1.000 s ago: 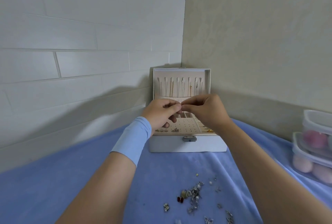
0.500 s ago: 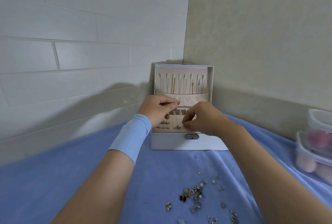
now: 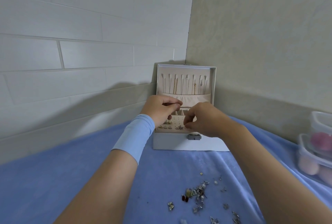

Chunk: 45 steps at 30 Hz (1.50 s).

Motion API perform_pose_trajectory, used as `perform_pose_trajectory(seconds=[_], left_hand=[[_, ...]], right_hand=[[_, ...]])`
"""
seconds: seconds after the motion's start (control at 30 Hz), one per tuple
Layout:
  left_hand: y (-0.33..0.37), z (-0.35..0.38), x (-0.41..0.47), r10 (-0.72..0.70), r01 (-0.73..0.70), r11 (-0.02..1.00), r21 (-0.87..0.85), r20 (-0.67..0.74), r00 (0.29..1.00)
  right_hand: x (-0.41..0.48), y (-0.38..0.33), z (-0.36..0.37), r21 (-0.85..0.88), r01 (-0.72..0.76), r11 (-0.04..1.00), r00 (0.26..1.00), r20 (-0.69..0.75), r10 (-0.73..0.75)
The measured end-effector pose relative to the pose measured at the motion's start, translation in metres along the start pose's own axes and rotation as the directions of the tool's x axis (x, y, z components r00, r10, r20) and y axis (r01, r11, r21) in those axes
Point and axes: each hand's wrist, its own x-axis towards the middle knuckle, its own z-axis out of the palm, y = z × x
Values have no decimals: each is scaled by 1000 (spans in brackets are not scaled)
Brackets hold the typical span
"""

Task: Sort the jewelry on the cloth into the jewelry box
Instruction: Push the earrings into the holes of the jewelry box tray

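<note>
A white jewelry box [image 3: 179, 143] stands open in the wall corner, its lid upright with thin necklaces [image 3: 185, 83] hanging inside. Several earrings [image 3: 168, 125] sit in its perforated beige panel. My left hand [image 3: 159, 109] hovers over the box's left side, thumb and forefinger pinched together on a piece too small to make out. My right hand [image 3: 203, 119] is lower, over the panel's right part, fingertips pinching a tiny earring against the panel. A pile of loose jewelry [image 3: 197, 193] lies on the blue cloth [image 3: 71, 179] in front.
Stacked clear plastic containers [image 3: 318, 148] with pink and red sponges stand at the right edge. Walls close in behind and to the right of the box. Scattered single pieces [image 3: 215, 221] lie near the bottom edge.
My hands were pinched together in front of the lid; they have parted. The right hand dropped to the earring panel, while the left stayed slightly higher to the left.
</note>
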Motion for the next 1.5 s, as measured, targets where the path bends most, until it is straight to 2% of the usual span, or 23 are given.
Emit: perform_pose_trajectory(seconds=[0.57, 0.73, 0.9, 1.0, 1.07, 1.13, 1.27, 1.43, 1.5], left_hand=[[-1, 2, 2, 7, -6, 999, 37, -15, 1000], [-1, 1, 2, 10, -9, 999, 34, -22, 1000], [-3, 1, 2, 11, -9, 998, 65, -19, 1000], [-2, 3, 1, 1, 0, 998, 65, -2, 1000], [0, 4, 0, -8, 8, 999, 52, 13, 1000], [2, 5, -2, -6, 5, 999, 52, 23, 1000], [5, 7, -5, 6, -8, 999, 44, 35, 999], [5, 10, -5, 2, -2, 1000, 9, 37, 999], [4, 12, -3, -5, 3, 999, 38, 54, 999]], right_hand=[[1, -4, 1, -137, 50, 989, 997, 57, -43], [-1, -4, 1, -103, 10, 995, 999, 48, -6], [1, 2, 2, 93, -75, 993, 997, 9, 74], [5, 8, 0, 238, -61, 969, 989, -116, 91], [3, 7, -4, 431, -4, 902, 980, -176, 89], [-1, 5, -8, 556, 25, 831, 981, -172, 85], [-4, 5, -11, 589, 34, 807, 981, -176, 87], [-6, 11, -8, 700, 16, 714, 975, -169, 144], [-5, 15, -7, 696, 1, 718, 974, -165, 158]])
